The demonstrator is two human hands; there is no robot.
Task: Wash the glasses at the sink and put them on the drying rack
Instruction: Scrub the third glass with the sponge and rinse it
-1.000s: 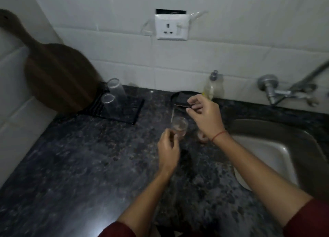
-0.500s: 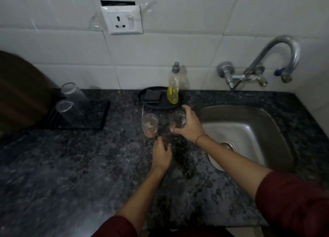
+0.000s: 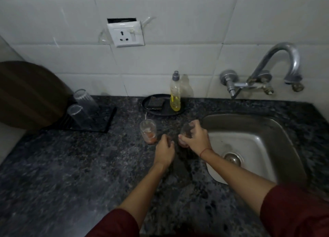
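Note:
My right hand (image 3: 196, 139) grips a clear glass (image 3: 187, 130) standing on the dark counter just left of the steel sink (image 3: 284, 130). A second glass (image 3: 148, 131) with reddish dregs stands upright a little to the left, untouched. My left hand (image 3: 164, 148) hovers between the two glasses with its fingers loosely curled and nothing in them. Two clean glasses (image 3: 83, 98) (image 3: 76, 113) sit upside down on the black drying rack (image 3: 105, 119) at the far left.
A black tray (image 3: 165, 110) behind the glasses holds a dark sponge (image 3: 156, 102) and a yellow dish soap bottle (image 3: 175, 92). The tap (image 3: 277, 66) juts from the tiled wall over the sink. A wooden board (image 3: 26, 94) leans at the left.
My right hand came down from above the tray and closed round the right glass. The view swung right, bringing sink and tap into sight. My left hand stayed near the glasses.

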